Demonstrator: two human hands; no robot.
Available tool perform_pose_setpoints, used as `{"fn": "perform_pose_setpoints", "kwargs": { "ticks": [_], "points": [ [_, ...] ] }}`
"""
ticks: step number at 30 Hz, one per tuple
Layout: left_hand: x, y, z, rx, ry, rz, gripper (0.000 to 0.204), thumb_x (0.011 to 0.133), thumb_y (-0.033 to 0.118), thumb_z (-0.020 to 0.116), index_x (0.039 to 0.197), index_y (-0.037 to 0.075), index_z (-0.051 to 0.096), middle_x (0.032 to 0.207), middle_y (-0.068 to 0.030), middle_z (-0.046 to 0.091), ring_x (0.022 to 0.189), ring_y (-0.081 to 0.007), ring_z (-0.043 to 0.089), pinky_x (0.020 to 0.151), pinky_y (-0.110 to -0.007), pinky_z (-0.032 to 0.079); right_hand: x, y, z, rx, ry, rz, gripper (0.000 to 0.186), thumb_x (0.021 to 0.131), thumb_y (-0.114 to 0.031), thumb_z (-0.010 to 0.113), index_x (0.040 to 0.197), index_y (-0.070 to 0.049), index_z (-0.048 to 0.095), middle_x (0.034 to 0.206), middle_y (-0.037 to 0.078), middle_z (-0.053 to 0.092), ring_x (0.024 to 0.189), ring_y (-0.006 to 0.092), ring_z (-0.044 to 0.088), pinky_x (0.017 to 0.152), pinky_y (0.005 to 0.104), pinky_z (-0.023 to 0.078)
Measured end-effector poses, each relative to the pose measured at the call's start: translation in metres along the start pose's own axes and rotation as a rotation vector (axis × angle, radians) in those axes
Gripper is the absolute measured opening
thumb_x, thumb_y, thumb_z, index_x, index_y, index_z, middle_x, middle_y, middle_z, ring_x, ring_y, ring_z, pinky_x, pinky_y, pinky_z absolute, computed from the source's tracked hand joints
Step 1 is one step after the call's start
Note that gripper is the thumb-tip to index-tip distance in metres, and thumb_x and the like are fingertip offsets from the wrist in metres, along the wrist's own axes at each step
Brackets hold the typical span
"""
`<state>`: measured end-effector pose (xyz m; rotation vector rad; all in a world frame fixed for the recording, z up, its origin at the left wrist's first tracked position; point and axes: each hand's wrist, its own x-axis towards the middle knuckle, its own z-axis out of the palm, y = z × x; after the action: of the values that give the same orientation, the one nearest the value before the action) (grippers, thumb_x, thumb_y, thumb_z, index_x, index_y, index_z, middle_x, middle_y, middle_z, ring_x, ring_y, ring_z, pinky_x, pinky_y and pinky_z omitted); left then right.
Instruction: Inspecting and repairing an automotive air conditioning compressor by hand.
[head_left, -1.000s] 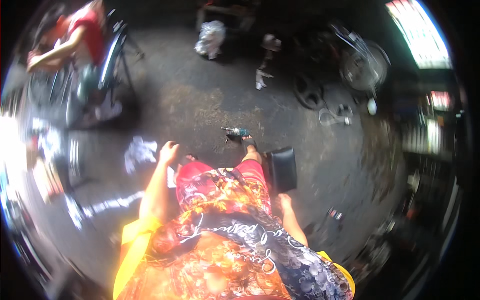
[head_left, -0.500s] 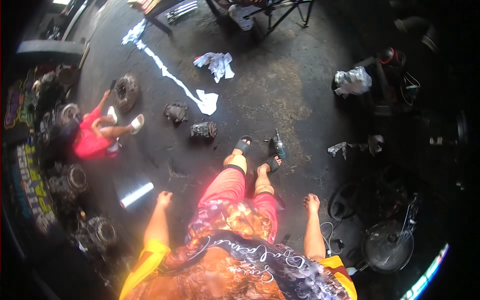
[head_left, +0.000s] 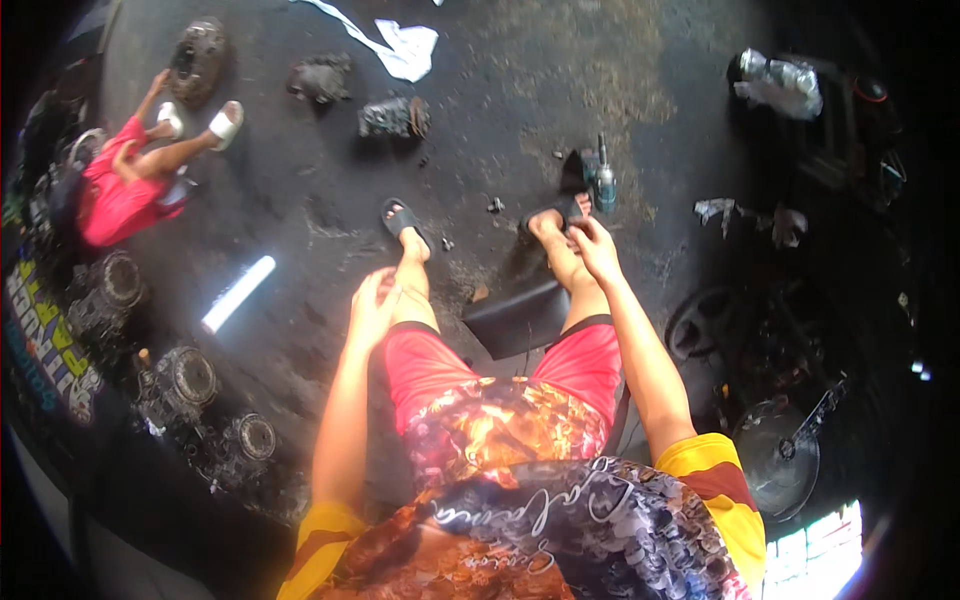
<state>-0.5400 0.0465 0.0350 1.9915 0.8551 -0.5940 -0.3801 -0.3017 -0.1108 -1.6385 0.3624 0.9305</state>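
Note:
My left hand hangs over my left shin, empty, with loosely bent fingers that are apart. My right hand is stretched forward over my right shin, near the sandalled foot; its fingers are apart and nothing shows in them. Just beyond that foot a teal and black cordless drill stands on the floor with its bit pointing away. Between my legs lies a black box-like seat or block. A greasy metal machine part, like a compressor, lies on the floor ahead, left of centre.
On the left a person in red holds a round metal part. Nearby are another dark part, a white roll and several machine parts. White cloth lies ahead. A wrapped bundle and pulley-like wheel are right.
Both my hands have moved forward and inward from beside my body. My legs are spread wider, and the view has shifted so the floor things appear higher. The black block shows more fully.

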Motion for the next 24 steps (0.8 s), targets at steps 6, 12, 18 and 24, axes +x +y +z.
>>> {"fn": "perform_pose_setpoints", "kwargs": {
  "ticks": [6,12,18,24],
  "points": [
    [0.147,-0.081,0.077,0.0,-0.053,0.269,0.034,0.084,0.015,0.062,0.115,0.004,0.056,0.105,-0.0136,0.061,0.088,-0.0236,0.062,0.079,-0.032,0.049,0.078,0.163,0.097,-0.837,-0.549,0.045,0.049,0.078,-0.032,0.065,0.118,-0.006,0.054,0.114,0.017,0.059,0.105,0.0289,0.058,0.09,0.0396,0.045],
    [0.192,-0.137,0.089,0.199,-0.142,0.209,0.04,0.083,0.022,0.062,0.12,0.007,0.054,0.114,-0.0145,0.057,0.101,-0.0313,0.056,0.087,-0.039,0.045,0.062,0.285,0.159,-1.586,-1.273,0.291,0.109,0.053,-0.055,0.08,0.141,-0.016,0.029,0.139,0.018,0.035,0.13,0.0359,0.032,0.103,0.0538,0.028],
    [0.158,-0.145,0.045,0.337,0.144,0.281,0.048,0.081,0.022,0.062,0.126,0.011,0.051,0.123,-0.0165,0.051,0.11,-0.0348,0.051,0.095,-0.04,0.04,0.083,0.318,0.163,-1.466,-1.526,0.22,0.097,0.045,-0.057,0.083,0.116,-0.005,0.043,0.099,0.02,0.063,0.095,0.0391,0.06,0.08,0.0426,0.048],
    [0.081,-0.158,0.044,0.444,0.492,0.384,0.052,0.078,0.021,0.064,0.127,0.01,0.05,0.122,-0.0182,0.051,0.108,-0.0374,0.051,0.095,-0.041,0.039,0.11,0.403,0.136,-0.95,-1.662,0.215,0.095,0.057,-0.058,0.077,0.122,0.002,0.045,0.111,0.019,0.06,0.108,0.0309,0.055,0.086,0.0388,0.045]
  ]
}}
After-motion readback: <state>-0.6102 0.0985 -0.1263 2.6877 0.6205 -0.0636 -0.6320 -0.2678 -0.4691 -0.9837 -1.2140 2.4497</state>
